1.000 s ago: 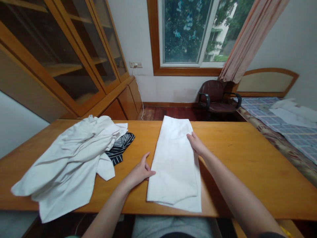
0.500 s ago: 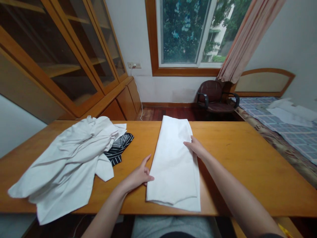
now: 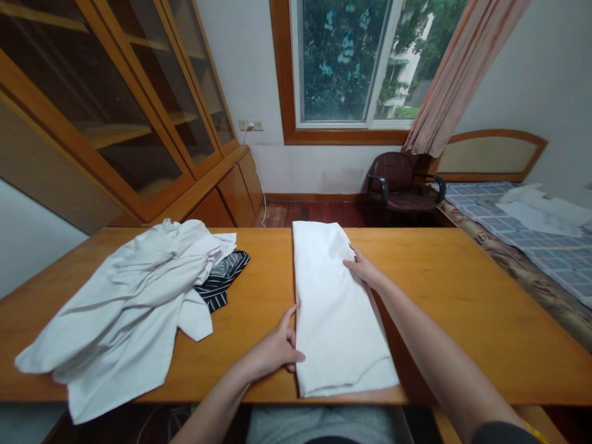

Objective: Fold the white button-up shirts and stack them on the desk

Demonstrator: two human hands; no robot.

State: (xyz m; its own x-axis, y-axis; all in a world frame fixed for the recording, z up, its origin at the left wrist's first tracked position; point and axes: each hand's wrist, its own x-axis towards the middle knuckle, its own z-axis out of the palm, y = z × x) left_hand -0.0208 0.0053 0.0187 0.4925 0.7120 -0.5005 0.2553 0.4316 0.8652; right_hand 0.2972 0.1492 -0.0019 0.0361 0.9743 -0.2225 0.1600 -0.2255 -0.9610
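Observation:
A folded white cloth (image 3: 340, 320) lies lengthwise on the wooden table, slightly slanted, with its near end close to the front edge. My left hand (image 3: 280, 351) pinches its left edge near the bottom, thumb on top and index finger stretched along the side. At the upper right edge, my right hand (image 3: 365, 268) grips the cloth with the thumb on top; its other fingers are partly hidden. To the left lies a crumpled heap of white fabric (image 3: 134, 296), and a black piece of cloth with white stripes (image 3: 222, 280) sticks out from under it.
The wooden table (image 3: 444, 308) spans the view. A glass-fronted cabinet (image 3: 139, 117) stands at the left. Beyond the table are a brown armchair (image 3: 400, 179), a window (image 3: 346, 61) and a pink curtain (image 3: 467, 74). A bed (image 3: 531, 228) with a checked cover is at the right.
The folded cloth has turned: its near end has swung right and its far end has shifted left. My left hand has moved right and closer with its edge; my right hand has barely moved.

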